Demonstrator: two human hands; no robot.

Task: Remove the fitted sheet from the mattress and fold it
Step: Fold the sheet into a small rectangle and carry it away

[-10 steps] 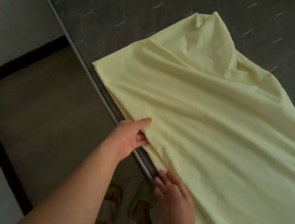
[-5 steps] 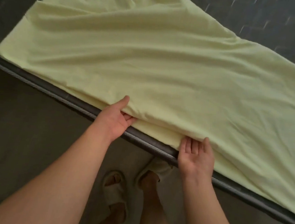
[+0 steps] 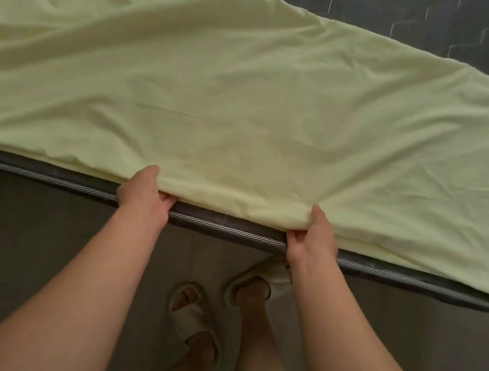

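The big dark grey quilted mattress (image 3: 446, 28) fills the top of the view, and its near edge with the twisted rope trim runs across the middle. The soft pale yellow fitted sheet (image 3: 244, 102) is off the corners and lies spread over the mattress top — its near edge sits along the mattress's near edge. So the folding step looks to be under way. The left hand (image 3: 143, 197) pinches that near sheet edge, thumb on top and fingers curled under. The right hand (image 3: 311, 238) pinches it the same way. Next, both hands likely need to lift this edge together and carry it over to the far side — evenly, so it stays straight.
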